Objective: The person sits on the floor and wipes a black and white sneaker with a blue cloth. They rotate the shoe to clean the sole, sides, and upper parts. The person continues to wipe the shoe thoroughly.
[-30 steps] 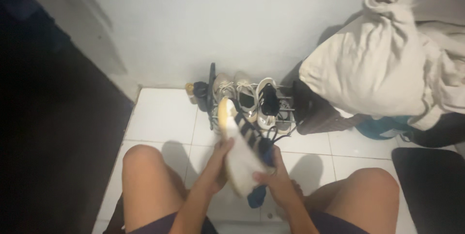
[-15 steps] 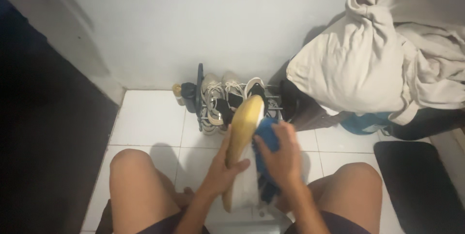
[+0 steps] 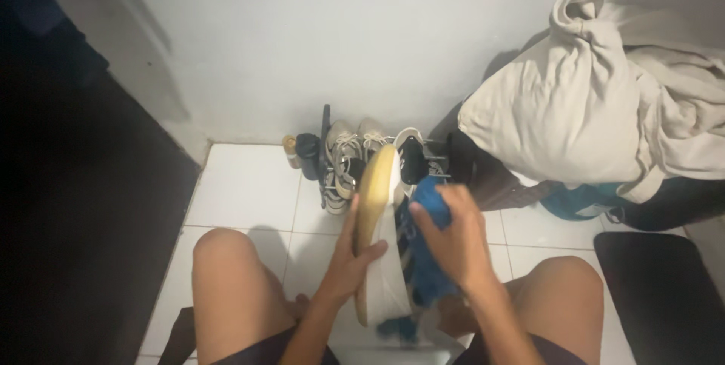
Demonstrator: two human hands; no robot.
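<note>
The white shoe (image 3: 381, 248) was kept sole-up by the left hand (image 3: 349, 259); the blue cloth (image 3: 427, 255), gripped by the right hand (image 3: 453, 240), had been moved slightly toward 6 o'clock.

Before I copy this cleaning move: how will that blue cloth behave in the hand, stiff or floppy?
Probably floppy: the blue cloth bunches under the right hand and hangs in loose folds below it. It looks light, since a partial grip seems to carry it. It likely drapes to the white shoe, which the left hand holds on edge.
</note>
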